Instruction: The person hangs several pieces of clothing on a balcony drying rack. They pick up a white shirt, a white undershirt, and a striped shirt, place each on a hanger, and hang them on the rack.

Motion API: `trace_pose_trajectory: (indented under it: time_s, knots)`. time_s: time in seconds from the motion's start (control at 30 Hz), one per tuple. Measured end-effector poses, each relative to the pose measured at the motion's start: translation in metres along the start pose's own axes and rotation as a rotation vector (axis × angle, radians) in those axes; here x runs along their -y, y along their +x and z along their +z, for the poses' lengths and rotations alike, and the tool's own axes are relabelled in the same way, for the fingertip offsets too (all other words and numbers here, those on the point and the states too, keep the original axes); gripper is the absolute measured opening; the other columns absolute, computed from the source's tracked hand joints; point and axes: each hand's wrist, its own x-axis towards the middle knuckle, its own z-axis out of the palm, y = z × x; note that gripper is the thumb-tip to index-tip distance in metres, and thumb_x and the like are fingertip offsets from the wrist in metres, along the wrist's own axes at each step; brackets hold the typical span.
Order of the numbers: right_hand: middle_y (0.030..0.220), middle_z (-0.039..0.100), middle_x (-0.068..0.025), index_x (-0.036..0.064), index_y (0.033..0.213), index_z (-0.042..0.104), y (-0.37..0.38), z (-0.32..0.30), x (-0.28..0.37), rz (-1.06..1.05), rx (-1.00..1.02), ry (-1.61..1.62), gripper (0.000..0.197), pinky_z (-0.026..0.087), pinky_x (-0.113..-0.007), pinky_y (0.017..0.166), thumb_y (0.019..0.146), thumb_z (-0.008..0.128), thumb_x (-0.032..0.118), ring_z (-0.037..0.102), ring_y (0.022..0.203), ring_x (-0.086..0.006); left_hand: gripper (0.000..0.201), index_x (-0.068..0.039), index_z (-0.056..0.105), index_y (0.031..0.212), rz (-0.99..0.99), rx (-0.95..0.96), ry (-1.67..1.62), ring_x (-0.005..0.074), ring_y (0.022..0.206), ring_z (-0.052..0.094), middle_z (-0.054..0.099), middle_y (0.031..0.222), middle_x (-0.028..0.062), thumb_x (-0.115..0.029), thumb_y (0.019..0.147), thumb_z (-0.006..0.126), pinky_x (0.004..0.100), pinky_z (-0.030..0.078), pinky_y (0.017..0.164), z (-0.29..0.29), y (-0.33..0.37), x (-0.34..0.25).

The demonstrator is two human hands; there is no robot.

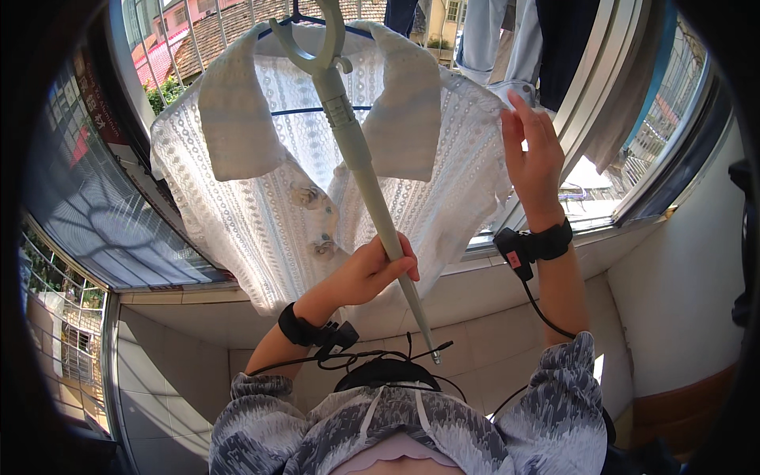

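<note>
In the head view, the left hand point(376, 269) wraps its fingers around a pole point(368, 174) slanting up and leftward before the hanging white shirt point(237, 214), just left of the right hand's point(536, 166) loosely parted fingers.

A grey top point(518, 427) streaked white and black is worn, with short sleeves point(566, 376) and two pale cords point(370, 416); a pinkish scalloped edge point(396, 450) is seen nearer. Behind the left hand point(368, 271) and the right hand point(536, 162), black straps point(554, 241) with boxes point(511, 250) are fastened, the right one labelled in red. Black cables point(542, 314) are trailed, perhaps from both.
</note>
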Motion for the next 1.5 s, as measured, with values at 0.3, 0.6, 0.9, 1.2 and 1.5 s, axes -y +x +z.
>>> trace_pose_trajectory:
  time_s: [0.3,0.6,0.9,1.2,1.5]
  knots:
    - [0.109,0.059,-0.01,0.0077,0.12,0.051,0.021,0.0,0.012,0.137,0.074,0.339,0.063,0.051,-0.03,0.08,0.068,0.081,0.027,0.061,0.097,-0.0207,0.014,-0.002,0.045,0.097,0.029,-0.025,-0.009,0.0123,0.081,0.057,0.059,0.084,0.0046,-0.016,0.095,0.047,0.0284,0.046,0.076,-0.004,-0.008,-0.02]
    - [0.089,0.068,-0.0126,0.0068,0.118,0.057,0.05,-0.04,0.004,-0.259,0.068,0.029,0.054,0.053,-0.023,0.058,0.07,0.078,0.017,0.068,0.077,-0.0201,0.013,-0.002,0.042,0.097,0.077,0.02,-0.002,0.0124,0.079,0.058,0.058,0.08,0.0047,-0.014,0.094,0.047,0.0275,0.046,0.074,-0.01,-0.004,-0.042]
    - [0.08,0.062,-0.0045,0.0011,0.105,0.062,0.053,-0.041,-0.002,0.787,0.04,0.639,0.025,0.045,-0.022,0.069,0.093,0.052,0.021,0.056,0.073,-0.0097,0.013,-0.004,0.043,0.097,0.003,0.087,0.083,0.0119,0.08,0.057,0.058,0.081,0.0037,-0.017,0.095,0.046,0.0271,0.046,0.073,-0.017,0.001,-0.042]
    - [0.086,0.058,-0.0131,0.0005,0.093,0.055,-0.087,-0.103,0.103,0.173,0.226,0.402,0.029,0.047,-0.031,0.061,0.081,0.063,0.026,0.057,0.073,-0.0225,0.014,-0.004,0.044,0.098,0.192,0.224,0.068,0.014,0.085,0.058,0.06,0.085,0.0052,-0.017,0.096,0.045,0.0283,0.045,0.079,-0.013,0.062,-0.085]
    - [0.064,0.057,-0.0028,0.0013,0.097,0.057,-0.203,-0.096,0.135,1.416,0.806,1.187,0.017,0.045,-0.022,0.051,0.09,0.058,0.017,0.054,0.053,-0.0108,0.014,-0.008,0.04,0.097,0.324,0.294,-0.195,0.0158,0.075,0.061,0.058,0.079,0.0048,-0.022,0.098,0.038,0.0271,0.047,0.065,-0.024,0.14,-0.157]
